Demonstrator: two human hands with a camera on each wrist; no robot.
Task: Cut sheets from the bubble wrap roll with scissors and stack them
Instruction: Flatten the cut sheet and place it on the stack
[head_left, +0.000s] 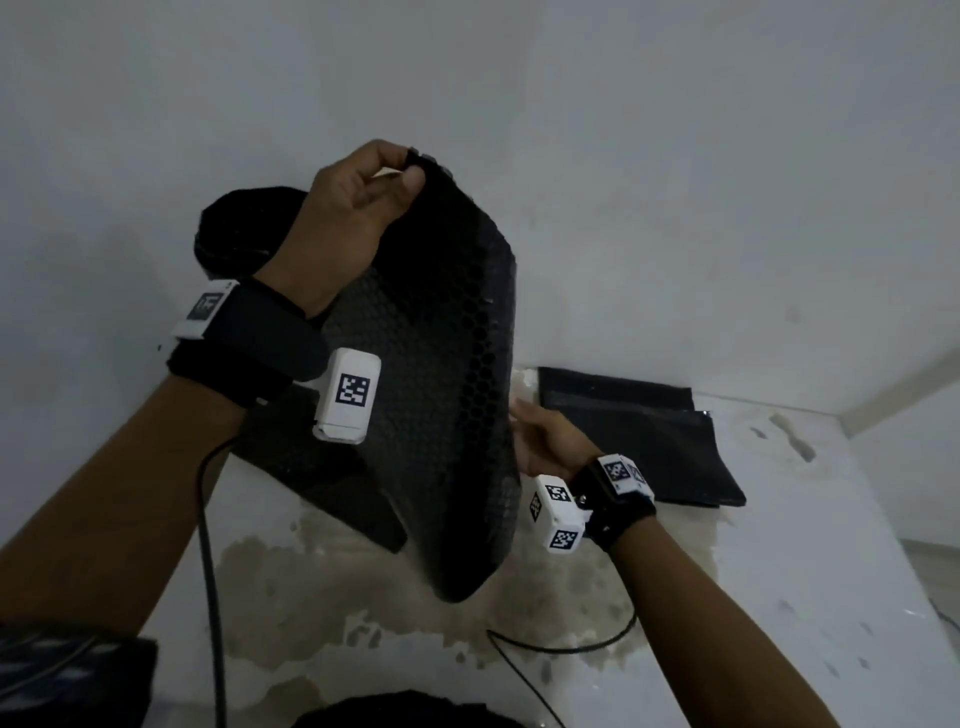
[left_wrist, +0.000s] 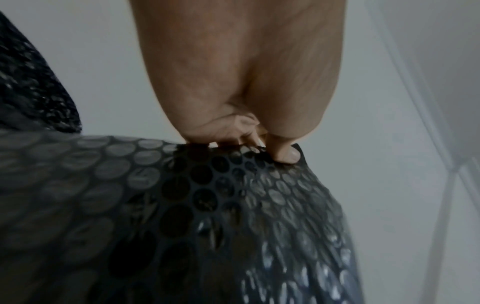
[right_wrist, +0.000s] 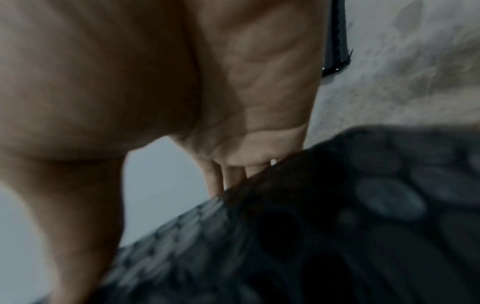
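A black bubble wrap sheet (head_left: 447, 415) hangs upright in the air above the table. My left hand (head_left: 410, 169) pinches its top corner between thumb and fingers; the left wrist view shows the same pinch (left_wrist: 270, 150) on the sheet (left_wrist: 207, 205). My right hand (head_left: 519, 431) holds the sheet's right edge lower down, its fingers (right_wrist: 233, 174) behind the sheet (right_wrist: 337, 205). The black roll (head_left: 239, 228) stands behind my left wrist, with unrolled wrap (head_left: 306, 467) lying on the table under it. A stack of cut sheets (head_left: 639, 436) lies at the right. No scissors are in view.
The white table (head_left: 779, 571) has worn, brownish patches in the middle. A black cable (head_left: 213, 571) hangs from my left wrist and another cable (head_left: 561, 647) crosses the table near the front. A plain wall stands close behind.
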